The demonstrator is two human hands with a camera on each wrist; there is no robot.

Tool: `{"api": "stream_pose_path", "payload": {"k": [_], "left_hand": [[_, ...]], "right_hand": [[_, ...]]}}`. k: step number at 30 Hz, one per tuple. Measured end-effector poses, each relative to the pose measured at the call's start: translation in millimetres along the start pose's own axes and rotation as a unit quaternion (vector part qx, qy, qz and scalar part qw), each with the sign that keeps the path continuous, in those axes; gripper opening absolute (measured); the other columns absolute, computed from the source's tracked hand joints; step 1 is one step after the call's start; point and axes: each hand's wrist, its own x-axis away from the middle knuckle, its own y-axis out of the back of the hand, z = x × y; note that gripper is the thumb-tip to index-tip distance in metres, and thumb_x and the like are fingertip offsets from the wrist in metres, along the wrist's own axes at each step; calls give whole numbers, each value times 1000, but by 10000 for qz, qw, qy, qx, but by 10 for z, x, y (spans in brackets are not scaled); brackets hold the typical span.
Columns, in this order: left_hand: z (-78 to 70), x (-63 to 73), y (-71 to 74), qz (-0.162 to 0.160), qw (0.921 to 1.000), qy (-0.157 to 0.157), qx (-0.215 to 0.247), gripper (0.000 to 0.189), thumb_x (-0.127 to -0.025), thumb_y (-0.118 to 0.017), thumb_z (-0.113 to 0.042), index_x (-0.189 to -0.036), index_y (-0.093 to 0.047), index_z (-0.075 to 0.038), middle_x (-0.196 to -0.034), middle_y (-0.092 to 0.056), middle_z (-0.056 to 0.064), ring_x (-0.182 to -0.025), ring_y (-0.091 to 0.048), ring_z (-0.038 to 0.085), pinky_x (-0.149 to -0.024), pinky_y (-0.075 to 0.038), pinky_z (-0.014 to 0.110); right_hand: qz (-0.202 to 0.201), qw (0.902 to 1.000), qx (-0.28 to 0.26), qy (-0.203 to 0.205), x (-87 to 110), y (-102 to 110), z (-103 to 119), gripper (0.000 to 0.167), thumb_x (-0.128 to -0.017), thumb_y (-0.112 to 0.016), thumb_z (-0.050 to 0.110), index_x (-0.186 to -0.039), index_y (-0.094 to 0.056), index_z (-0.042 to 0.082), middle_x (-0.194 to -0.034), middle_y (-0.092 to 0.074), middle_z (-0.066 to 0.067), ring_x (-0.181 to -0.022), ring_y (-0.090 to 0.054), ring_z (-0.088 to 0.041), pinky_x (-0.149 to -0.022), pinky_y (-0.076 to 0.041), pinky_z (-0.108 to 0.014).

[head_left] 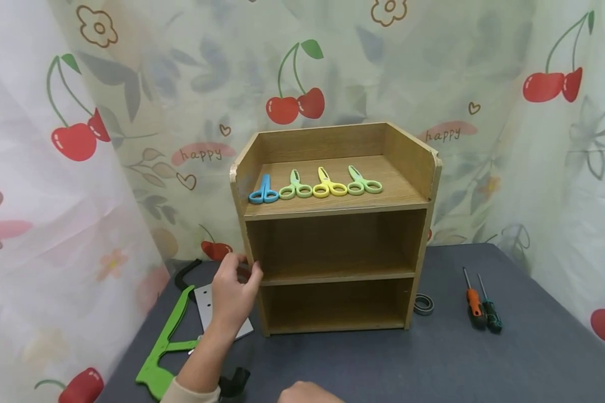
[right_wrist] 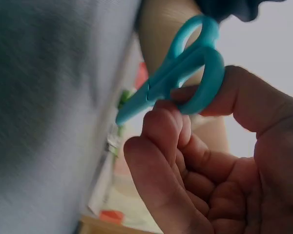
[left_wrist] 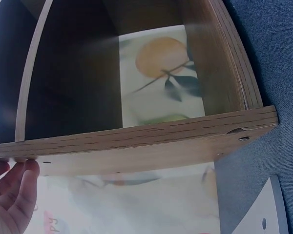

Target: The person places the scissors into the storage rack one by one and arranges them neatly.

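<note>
A small wooden shelf unit [head_left: 333, 215] stands on the table. My left hand [head_left: 236, 288] holds the front edge of its left side panel, near the middle level; in the left wrist view the fingertips [left_wrist: 31, 165] touch that panel's outer face. My right hand [head_left: 308, 393] shows only in part at the bottom of the head view. In the right wrist view it pinches teal scissors [right_wrist: 171, 73] by a handle loop, blades together. On the top shelf lie blue scissors [head_left: 265, 193], green scissors [head_left: 295, 189], yellow scissors [head_left: 329, 187] and another green pair [head_left: 363, 184], in a row.
Left of the shelf lie a green-framed saw [head_left: 163, 341], a white plate with holes [head_left: 204, 302] and a black curved piece [head_left: 184, 274]. To the right are a dark ring [head_left: 424, 304], an orange-handled screwdriver [head_left: 474, 302] and a dark green-handled screwdriver [head_left: 491, 313]. Patterned curtains surround the table.
</note>
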Motion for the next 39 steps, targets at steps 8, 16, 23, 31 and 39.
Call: {"api": "stream_pose_path", "payload": {"k": [8, 16, 23, 31, 39], "left_hand": [[-11, -1, 1, 38, 10000, 69, -46, 13, -88, -73, -4, -95, -62, -2, -87, -61, 10, -69, -65, 22, -56, -57, 39], [-10, 0, 1, 19, 10000, 54, -28, 13, -87, -72, -3, -95, -62, -2, -86, -61, 10, -69, -65, 23, -55, -57, 43], [-20, -6, -3, -6, 10000, 38, -44, 13, -87, -72, -3, -94, -62, -1, -86, -61, 10, -68, -65, 23, -55, -57, 42], [-20, -3, 6, 40, 9999, 109, -64, 13, -88, -73, -4, -95, -62, -2, -86, -61, 9, -69, -65, 21, -56, -57, 37], [-17, -1, 2, 51, 9999, 93, -25, 11, -89, -71, -5, -96, -63, -2, -87, -61, 10, -70, -66, 24, -56, -56, 37]], "right_hand": [[-103, 9997, -99, 188, 567, 929, 981, 41, -98, -66, 24, -59, -59, 12, -53, -32, 19, -46, -24, 6, -43, -27, -14], [12, 9991, -284, -314, 750, 1211, 1153, 17, -92, -71, 11, -75, -76, 12, -58, -48, 22, -54, -42, 7, -50, -41, -15], [-271, 9969, -510, -538, 915, 1377, 1249, 19, -87, -74, 6, -71, -72, 16, -56, -48, 21, -55, -45, 5, -50, -42, -17], [-517, 9918, -1053, -515, 1084, 1536, 1270, 19, -87, -75, 4, -74, -69, 17, -63, -54, 17, -60, -49, 3, -56, -47, -19], [-957, 9840, -1471, -301, 1257, 1645, 1254, 15, -88, -77, 10, -77, -69, 17, -66, -56, 17, -59, -52, 3, -55, -48, -21]]}}
